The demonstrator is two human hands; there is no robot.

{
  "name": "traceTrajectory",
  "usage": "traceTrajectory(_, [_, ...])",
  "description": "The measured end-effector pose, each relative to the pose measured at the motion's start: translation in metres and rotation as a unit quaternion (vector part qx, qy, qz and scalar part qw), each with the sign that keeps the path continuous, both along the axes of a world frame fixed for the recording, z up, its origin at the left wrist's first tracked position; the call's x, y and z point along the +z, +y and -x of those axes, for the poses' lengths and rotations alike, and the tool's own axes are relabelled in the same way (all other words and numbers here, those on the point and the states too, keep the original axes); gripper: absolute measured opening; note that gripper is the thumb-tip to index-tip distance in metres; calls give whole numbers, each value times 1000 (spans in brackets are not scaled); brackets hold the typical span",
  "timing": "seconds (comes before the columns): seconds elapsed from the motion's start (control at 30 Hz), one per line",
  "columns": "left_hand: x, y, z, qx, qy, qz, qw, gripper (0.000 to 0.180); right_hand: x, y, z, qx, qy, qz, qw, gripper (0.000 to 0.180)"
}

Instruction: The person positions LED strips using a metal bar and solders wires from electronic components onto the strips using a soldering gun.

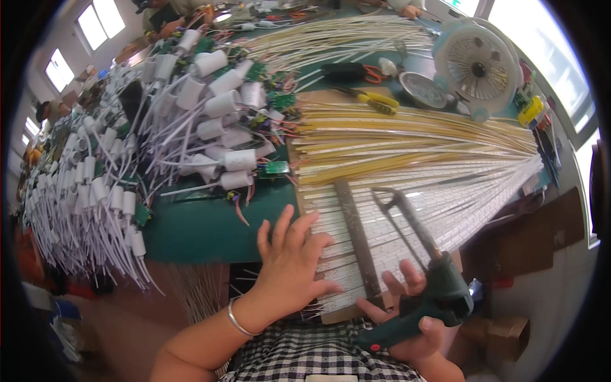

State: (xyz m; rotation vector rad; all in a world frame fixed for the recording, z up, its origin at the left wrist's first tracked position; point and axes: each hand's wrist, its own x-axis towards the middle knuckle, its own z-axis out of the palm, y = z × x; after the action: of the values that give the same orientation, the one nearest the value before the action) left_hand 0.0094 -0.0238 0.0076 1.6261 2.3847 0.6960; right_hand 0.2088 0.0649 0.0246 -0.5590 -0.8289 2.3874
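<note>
My left hand [285, 270] lies with fingers spread over the near-left ends of a fan of thin white LED strips [439, 213]. Whether its fingertips touch the strips I cannot tell. A bracelet circles that wrist. In my right hand [417, 347] is a dark green soldering gun [443, 294] with a red button on its handle, a metal barrel and a thin tube beside it. The handle rests across the palm with some fingers loosely lifted; the barrel points up and away above the strips. A flat metal bar [356, 235] lies across the strips between my hands.
Yellow strips [414, 137] lie beyond the white ones, with yellow-handled pliers [379, 102] at their far edge. A white fan [477, 69] stands far right by a round metal dish [423, 89]. White cylindrical lamp parts [223, 105] with wires and green circuit boards [277, 167] heap the left.
</note>
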Motion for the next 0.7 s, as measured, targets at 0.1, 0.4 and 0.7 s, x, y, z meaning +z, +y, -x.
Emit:
traceTrajectory(0.1, [-7, 2, 0, 6, 7, 1, 1000, 70, 8, -2, -3, -45, -13, -32, 998, 74])
traceTrajectory(0.4, [13, -4, 58, 51, 194, -217, 955, 26, 3, 9, -15, -82, -8, -73, 994, 65])
traceTrajectory(0.7, [17, 60, 98, 28, 340, -37, 939, 27, 5, 7, -18, -102, 33, -22, 994, 79])
